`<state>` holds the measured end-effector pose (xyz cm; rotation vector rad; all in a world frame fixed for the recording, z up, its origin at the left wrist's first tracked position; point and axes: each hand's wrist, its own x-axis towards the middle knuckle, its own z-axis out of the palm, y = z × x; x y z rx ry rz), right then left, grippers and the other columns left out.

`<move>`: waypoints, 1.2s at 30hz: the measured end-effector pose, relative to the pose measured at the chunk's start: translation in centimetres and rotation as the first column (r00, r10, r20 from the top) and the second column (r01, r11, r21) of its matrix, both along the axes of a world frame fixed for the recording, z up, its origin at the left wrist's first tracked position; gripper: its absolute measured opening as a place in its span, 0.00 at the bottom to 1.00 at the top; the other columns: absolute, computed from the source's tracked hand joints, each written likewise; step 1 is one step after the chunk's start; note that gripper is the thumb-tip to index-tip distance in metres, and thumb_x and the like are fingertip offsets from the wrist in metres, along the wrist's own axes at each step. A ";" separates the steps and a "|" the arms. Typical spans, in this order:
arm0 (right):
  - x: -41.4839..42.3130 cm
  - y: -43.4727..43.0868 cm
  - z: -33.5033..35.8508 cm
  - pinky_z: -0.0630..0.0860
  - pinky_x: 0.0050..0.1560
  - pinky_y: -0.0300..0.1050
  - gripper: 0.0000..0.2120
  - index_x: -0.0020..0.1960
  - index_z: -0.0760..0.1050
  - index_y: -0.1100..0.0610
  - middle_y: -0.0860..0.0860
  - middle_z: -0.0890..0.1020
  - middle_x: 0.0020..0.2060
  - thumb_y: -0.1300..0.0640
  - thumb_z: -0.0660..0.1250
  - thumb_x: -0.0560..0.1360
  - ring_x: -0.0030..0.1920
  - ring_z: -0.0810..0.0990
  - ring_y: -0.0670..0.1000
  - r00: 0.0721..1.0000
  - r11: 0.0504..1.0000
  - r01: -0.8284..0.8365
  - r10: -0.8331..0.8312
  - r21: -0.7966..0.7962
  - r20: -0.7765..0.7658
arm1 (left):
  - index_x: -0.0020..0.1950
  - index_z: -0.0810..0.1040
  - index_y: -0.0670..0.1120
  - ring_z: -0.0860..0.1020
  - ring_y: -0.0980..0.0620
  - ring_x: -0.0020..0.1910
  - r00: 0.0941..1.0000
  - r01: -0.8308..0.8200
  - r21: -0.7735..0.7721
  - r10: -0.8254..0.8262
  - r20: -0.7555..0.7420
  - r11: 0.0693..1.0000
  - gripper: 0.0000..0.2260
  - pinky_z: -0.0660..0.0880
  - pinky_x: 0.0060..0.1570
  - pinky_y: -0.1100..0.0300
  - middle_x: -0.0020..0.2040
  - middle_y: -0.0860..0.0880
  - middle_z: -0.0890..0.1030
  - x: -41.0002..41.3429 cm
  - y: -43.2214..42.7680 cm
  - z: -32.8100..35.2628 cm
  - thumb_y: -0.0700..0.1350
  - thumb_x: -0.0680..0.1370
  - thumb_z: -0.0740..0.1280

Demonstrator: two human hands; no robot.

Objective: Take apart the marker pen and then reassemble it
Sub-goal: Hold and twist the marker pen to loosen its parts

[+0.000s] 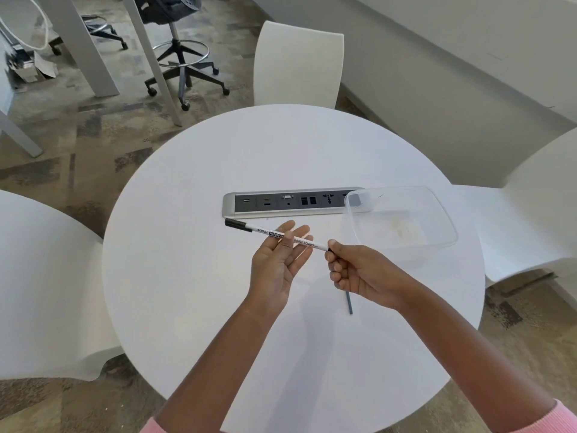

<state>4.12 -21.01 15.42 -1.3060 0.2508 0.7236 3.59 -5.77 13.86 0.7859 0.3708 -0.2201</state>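
Observation:
A white whiteboard marker pen (271, 233) with a black cap (234, 223) at its left end is held level above the round white table (193, 276). My left hand (278, 260) is palm up with nearly straight fingers. The barrel lies across them, and one fingertip lies over it. My right hand (352, 270) has curled fingers and pinches the black right end of the marker. A thin grey ink rod (349, 303) lies on the table below my right hand, its upper part hidden by that hand.
A clear plastic container (402, 223) stands at the right of the table, overlapping the end of a built-in socket strip (281, 203). White chairs stand at the far side (296, 64), left (43, 276) and right (530, 214). An office stool (184, 57) stands beyond.

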 end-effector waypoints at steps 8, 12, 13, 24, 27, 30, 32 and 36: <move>-0.7 0.4 0.0 0.69 0.27 0.30 0.17 0.33 0.70 0.55 0.44 0.70 0.21 0.54 0.56 0.79 0.24 0.69 0.43 0.985 0.993 -0.061 0.076 -0.104 0.155 | 0.43 0.75 0.42 0.84 0.53 0.35 0.994 -0.107 0.048 0.107 0.013 0.993 0.08 0.80 0.34 0.65 0.32 0.50 0.85 -0.4 1.0 0.5 0.36 0.78 0.59; -1.2 0.9 -0.3 0.67 0.27 0.32 0.17 0.31 0.69 0.55 0.47 0.68 0.23 0.58 0.56 0.79 0.24 0.68 0.45 0.923 0.970 0.039 0.057 -0.240 0.381 | 0.42 0.75 0.41 0.84 0.53 0.33 0.989 -0.144 0.019 0.144 -0.029 0.989 0.07 0.81 0.34 0.64 0.31 0.49 0.85 -0.4 0.9 0.8 0.35 0.78 0.60; -1.3 0.9 -0.4 0.67 0.28 0.32 0.18 0.31 0.68 0.55 0.47 0.68 0.23 0.58 0.56 0.79 0.25 0.68 0.45 0.890 0.950 0.058 0.091 -0.308 0.446 | 0.42 0.75 0.41 0.84 0.52 0.32 0.988 -0.147 0.011 0.147 -0.046 0.989 0.07 0.81 0.33 0.64 0.31 0.49 0.85 -0.5 0.9 0.9 0.35 0.78 0.60; -1.4 -0.5 -0.3 0.63 0.34 0.43 0.15 0.40 0.75 0.65 0.55 0.75 0.30 0.56 0.58 0.77 0.30 0.69 0.53 0.231 0.499 0.445 0.739 -0.744 0.633 | 0.41 0.76 0.39 0.84 0.52 0.30 0.983 -0.132 -0.012 0.129 -0.130 0.991 0.08 0.81 0.30 0.63 0.29 0.47 0.84 -0.4 1.2 1.5 0.33 0.77 0.60; -1.7 0.0 -0.4 0.65 0.33 0.36 0.11 0.38 0.73 0.53 0.45 0.73 0.29 0.56 0.58 0.78 0.30 0.71 0.42 0.575 0.679 0.206 0.499 -0.704 0.649 | 0.41 0.76 0.40 0.84 0.52 0.30 0.985 -0.129 0.005 0.129 -0.113 0.992 0.07 0.80 0.30 0.64 0.29 0.48 0.84 -0.4 1.4 1.6 0.34 0.77 0.61; -1.7 0.6 -0.1 0.71 0.33 0.31 0.17 0.35 0.75 0.51 0.47 0.75 0.26 0.50 0.55 0.78 0.27 0.74 0.41 0.855 0.894 0.053 0.190 -0.445 0.483 | 0.41 0.76 0.40 0.84 0.52 0.31 0.987 -0.119 0.018 0.120 -0.103 0.993 0.07 0.80 0.31 0.64 0.29 0.48 0.84 -0.4 1.4 1.6 0.35 0.77 0.62; -1.6 0.9 0.3 0.74 0.30 0.33 0.21 0.37 0.76 0.56 0.49 0.75 0.25 0.46 0.52 0.78 0.27 0.75 0.44 0.938 0.966 -0.023 0.110 -0.259 0.328 | 0.41 0.76 0.40 0.84 0.53 0.31 0.990 -0.104 0.029 0.106 -0.096 0.994 0.07 0.80 0.31 0.64 0.30 0.48 0.84 -0.5 1.3 1.6 0.35 0.77 0.62; -1.4 1.0 0.7 0.72 0.27 0.33 0.19 0.36 0.73 0.57 0.47 0.73 0.23 0.49 0.53 0.79 0.25 0.74 0.45 0.966 0.983 -0.122 0.149 -0.134 0.213 | 0.42 0.76 0.40 0.84 0.53 0.31 0.991 -0.095 0.049 0.099 -0.088 0.994 0.06 0.80 0.31 0.65 0.30 0.49 0.84 -0.7 1.1 1.6 0.35 0.77 0.62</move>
